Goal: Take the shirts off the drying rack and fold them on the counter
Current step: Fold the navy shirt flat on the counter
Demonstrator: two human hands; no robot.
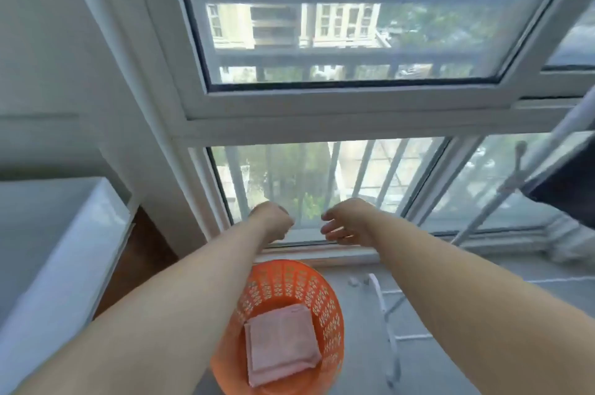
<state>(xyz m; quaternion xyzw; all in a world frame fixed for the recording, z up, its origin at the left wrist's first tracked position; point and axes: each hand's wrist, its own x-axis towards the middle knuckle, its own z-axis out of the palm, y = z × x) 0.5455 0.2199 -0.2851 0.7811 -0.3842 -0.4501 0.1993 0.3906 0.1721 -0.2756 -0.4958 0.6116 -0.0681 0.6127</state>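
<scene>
Both my arms reach forward over an orange plastic basket (322,301) on the floor. A folded pink cloth (280,343) lies inside it. My left hand (272,220) is curled into a loose fist and holds nothing. My right hand (347,220) has relaxed, slightly bent fingers and is empty. The metal drying rack (512,185) stands at the right edge, with a dark garment (566,188) hanging on it. A white counter (61,233) is at the left.
A large window with white frames (322,111) fills the wall ahead, with railings outside. A white rack leg (389,324) runs across the grey floor to the right of the basket. Brown wood (141,253) shows beside the counter.
</scene>
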